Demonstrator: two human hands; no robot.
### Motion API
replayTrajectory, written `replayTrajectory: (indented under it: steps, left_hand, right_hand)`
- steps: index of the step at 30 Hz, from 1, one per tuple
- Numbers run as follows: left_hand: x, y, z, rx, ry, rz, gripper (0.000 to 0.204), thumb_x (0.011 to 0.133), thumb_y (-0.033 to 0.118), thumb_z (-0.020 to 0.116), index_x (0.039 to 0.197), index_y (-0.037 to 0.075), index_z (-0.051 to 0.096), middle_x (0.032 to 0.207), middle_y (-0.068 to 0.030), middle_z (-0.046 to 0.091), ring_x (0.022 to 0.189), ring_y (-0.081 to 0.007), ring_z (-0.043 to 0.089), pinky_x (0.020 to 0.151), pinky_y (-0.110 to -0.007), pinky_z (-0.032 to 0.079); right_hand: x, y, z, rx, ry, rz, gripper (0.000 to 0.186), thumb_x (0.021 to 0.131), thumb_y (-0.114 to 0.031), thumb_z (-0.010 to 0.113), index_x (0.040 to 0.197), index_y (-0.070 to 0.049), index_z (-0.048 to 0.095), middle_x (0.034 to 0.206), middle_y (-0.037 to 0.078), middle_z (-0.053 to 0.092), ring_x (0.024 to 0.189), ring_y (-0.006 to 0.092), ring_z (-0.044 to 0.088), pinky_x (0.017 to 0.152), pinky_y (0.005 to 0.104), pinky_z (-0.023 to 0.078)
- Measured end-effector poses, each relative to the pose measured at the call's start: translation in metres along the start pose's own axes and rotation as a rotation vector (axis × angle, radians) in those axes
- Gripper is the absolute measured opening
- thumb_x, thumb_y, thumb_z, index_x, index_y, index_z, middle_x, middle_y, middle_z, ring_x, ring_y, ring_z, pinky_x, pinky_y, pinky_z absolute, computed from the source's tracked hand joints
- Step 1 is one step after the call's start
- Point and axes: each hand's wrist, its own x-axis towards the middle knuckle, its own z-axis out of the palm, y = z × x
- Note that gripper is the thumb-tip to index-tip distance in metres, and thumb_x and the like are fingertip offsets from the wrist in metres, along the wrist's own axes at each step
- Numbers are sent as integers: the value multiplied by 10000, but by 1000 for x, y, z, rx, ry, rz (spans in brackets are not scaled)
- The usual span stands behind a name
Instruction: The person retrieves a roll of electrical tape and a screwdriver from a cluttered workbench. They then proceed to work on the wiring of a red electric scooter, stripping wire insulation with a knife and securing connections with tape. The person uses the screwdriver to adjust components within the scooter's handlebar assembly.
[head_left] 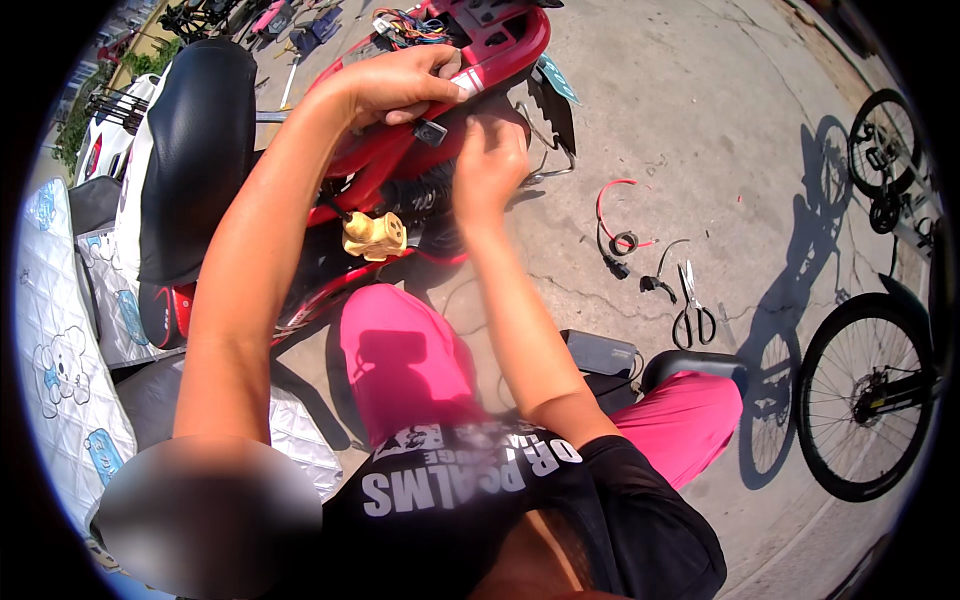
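The red front frame [525, 45] of an electric scooter fills the upper middle, a bundle of coloured wires [405, 28] inside it. My left hand [405, 88] lies over the red frame with fingers curled onto it, beside a small dark plastic piece [430, 133]. Just below and to the right, my right hand [490, 160] has bent fingers against the red bodywork; what they hold, if anything, is hidden. A yellow toy-like fitting [375, 236] hangs from the scooter under my forearms. The black seat [200, 150] is at the left.
On the concrete at right lie cut cables [620, 240], scissors [690, 320] and a grey box [598, 352]. A bicycle [865, 400] stands at the far right. A quilted silver cover [65, 330] is at left, with assorted items [310, 35] on the ground beyond the scooter.
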Motion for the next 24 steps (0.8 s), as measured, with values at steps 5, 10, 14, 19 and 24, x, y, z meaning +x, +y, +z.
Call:
replayTrajectory:
  steps: [5,10,14,19,24]
  left_hand:
    - [-2,1,3,29,28,21,208,894,123,624,965,63,439,635,10,470,311,-44,311,300,-229,202]
    - [-3,4,6,24,35,21,219,881,109,631,968,58,437,626,11,466,314,-55,348,298,-235,229]
    - [-4,4,4,6,31,17,212,881,106,631,962,57,441,648,14,470,324,-53,341,301,-235,229]
    - [1,5,4,3,12,26,211,879,107,633,942,60,437,654,15,468,330,-51,343,305,-235,229]
    - [-5,3,2,-1,33,17,235,854,97,643,905,67,415,590,13,447,334,-76,365,322,-260,240]
  right_hand:
    - [0,0,-4,-261,-44,-201,88,836,-69,660,892,-6,636,880,134,594,728,319,611,629,399,490]
    - [17,-14,-13,-4,-221,295,137,852,-91,669,878,36,622,711,73,585,598,214,578,564,360,479]
    - [28,-26,-22,397,-331,809,175,871,-147,668,868,24,635,633,12,553,514,84,512,469,243,425]
    - [41,-8,-35,-255,-471,152,250,862,-199,700,771,28,644,585,114,602,504,134,553,501,315,449]
    - [115,-75,-39,-290,-414,-430,338,831,-273,724,712,14,590,623,183,593,648,377,615,545,429,476]
